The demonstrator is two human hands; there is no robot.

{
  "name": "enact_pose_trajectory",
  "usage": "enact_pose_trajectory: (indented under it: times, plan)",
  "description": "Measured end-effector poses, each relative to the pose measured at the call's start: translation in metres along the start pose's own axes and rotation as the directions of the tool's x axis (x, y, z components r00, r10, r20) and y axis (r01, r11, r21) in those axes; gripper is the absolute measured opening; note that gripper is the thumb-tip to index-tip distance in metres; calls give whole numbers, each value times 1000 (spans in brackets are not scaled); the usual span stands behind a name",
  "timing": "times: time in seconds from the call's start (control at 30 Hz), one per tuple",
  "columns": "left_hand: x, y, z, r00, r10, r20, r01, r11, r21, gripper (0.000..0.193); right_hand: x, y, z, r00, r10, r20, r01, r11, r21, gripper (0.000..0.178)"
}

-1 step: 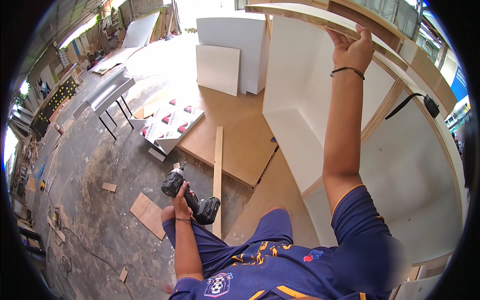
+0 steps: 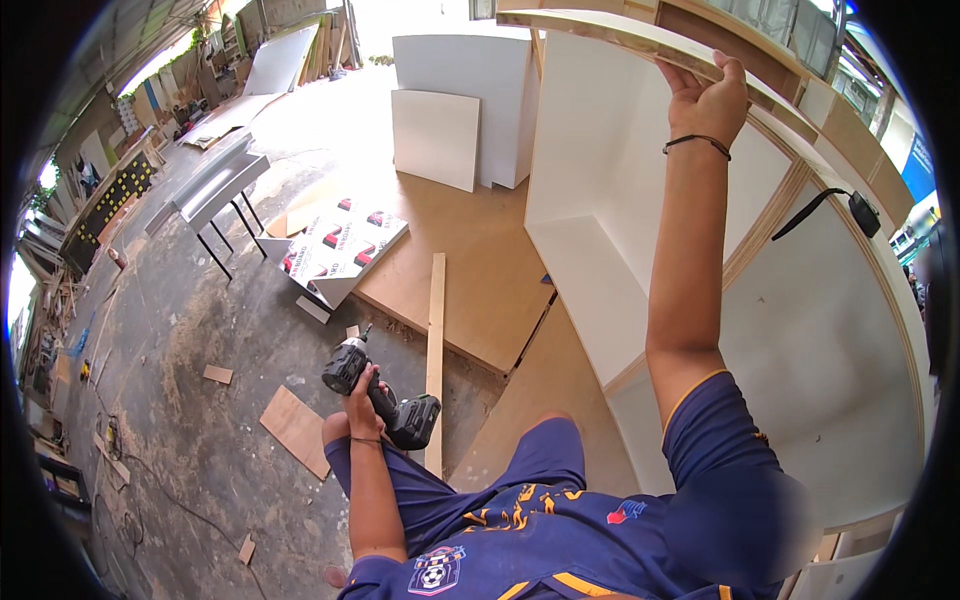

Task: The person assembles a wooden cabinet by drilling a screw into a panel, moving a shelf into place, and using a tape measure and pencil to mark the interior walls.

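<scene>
My left hand [image 2: 362,402] is closed around the grip of a black cordless drill driver [image 2: 380,392]; its bit points up and away from me, over the floor. My right arm is raised, and my right hand [image 2: 708,100] grips the edge of a white-faced wooden board [image 2: 610,32], thumb on top and fingers underneath. This board lies along the upper part of a large white cabinet carcass [image 2: 600,150]. A small black device with a strap [image 2: 862,214] sits on the cabinet's edge, to the right of my raised forearm.
Wooden panels [image 2: 470,250] lie on the floor ahead, with a long wood strip [image 2: 436,340] across their edge. Printed white boxwork [image 2: 345,245], a white drawer unit on thin legs [image 2: 215,190] and a white cabinet [image 2: 460,65] stand beyond. Offcuts [image 2: 297,430] and cords litter the left.
The board and my right hand have shifted very slightly to the right. The drill driver stays in my left hand in nearly the same place.
</scene>
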State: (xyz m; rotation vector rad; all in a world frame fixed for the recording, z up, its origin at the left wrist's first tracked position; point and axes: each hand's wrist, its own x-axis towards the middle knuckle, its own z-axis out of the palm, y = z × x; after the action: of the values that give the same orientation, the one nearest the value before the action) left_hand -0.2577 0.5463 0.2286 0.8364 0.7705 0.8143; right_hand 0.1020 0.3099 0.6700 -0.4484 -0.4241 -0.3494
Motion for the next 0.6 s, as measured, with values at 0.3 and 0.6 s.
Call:
enact_pose_trajectory:
  times: [0.3, 0.6]
  plan:
    - [-2, 5, 9, 999, -46, 14, 47, 997, -57, 23, 5, 32, -27, 1000, -25, 5, 26, 996, -83, 61]
    - [-3, -3, 21, 991, -92, 95, 96, 995, -40, 24, 51, 65, -45, 978, 168, 121, -157, 983, -94, 62]
